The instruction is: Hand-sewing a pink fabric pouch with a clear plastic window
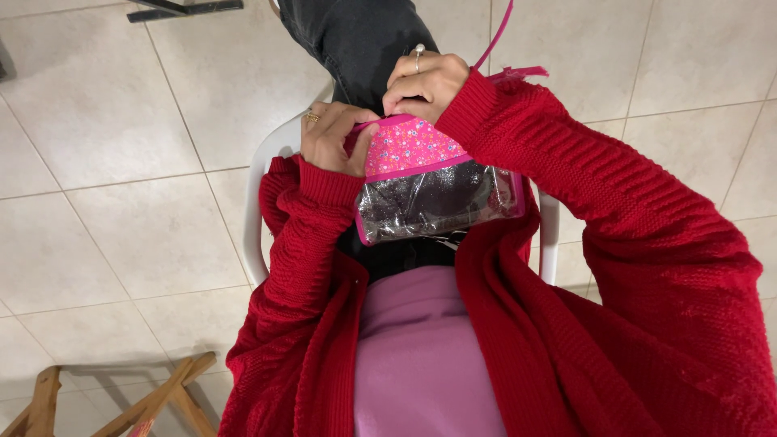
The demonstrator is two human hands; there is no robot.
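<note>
A small pink pouch (417, 174) with a flowered top panel and a clear plastic lower panel rests on my lap. My left hand (332, 137) grips its upper left corner, a ring on one finger. At the top edge my right hand (425, 81) pinches the pouch with closed fingers, also wearing a ring. Through the clear panel something dark and shiny shows. A pink strap (498, 36) rises from behind my right wrist. Both arms are in red knitted sleeves.
I sit on a white plastic chair (259, 210) over a pale tiled floor (121, 202). A wooden folding frame (121, 400) stands at the lower left. A dark metal foot (182, 8) of some stand lies at the top left.
</note>
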